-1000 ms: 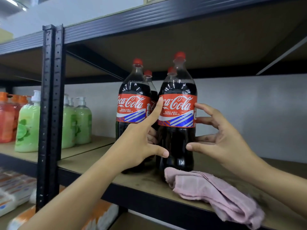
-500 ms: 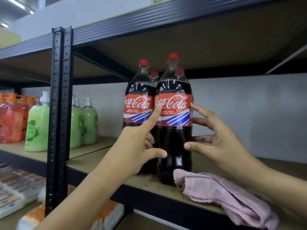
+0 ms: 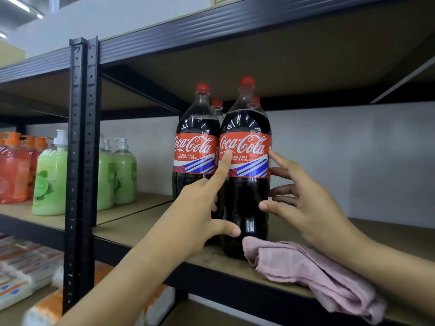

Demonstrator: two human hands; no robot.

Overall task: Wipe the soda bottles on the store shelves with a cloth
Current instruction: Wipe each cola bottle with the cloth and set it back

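1. Both hands frame the front bottle (image 3: 244,184) from either side; neither grip is wrapped round it.
2. Left hand (image 3: 195,215): grip released, index finger straight up with its tip on the bottle's red label, thumb stretched out to the dark lower body. Its other fingers are tucked between the two front bottles and mostly hidden.
3. Right hand (image 3: 303,203): grip released, fingers spread and nearly straight. The upper fingertip is at the label's right edge and the thumb tip is at the bottle's side. Whether the middle fingers touch the plastic, I cannot tell.
4. That bottle stands upright near the front edge of the shelf (image 3: 141,229), red cap on, dark soda reaching the shoulder.
5. A second bottle (image 3: 196,147) stands upright just to its left, touching or nearly so. Two more red caps show behind these two.
6. A pink cloth (image 3: 306,271) lies crumpled on the shelf, its near end against the front bottle's base. It trails to the right under the right forearm and over the shelf's front edge.
7. Past a black post (image 3: 80,161), the next bay carries green soap bottles (image 3: 50,180) and orange ones (image 3: 14,170) with pump tops.
8. Below, the lower shelf carries wrapped packs (image 3: 21,276), blurred.
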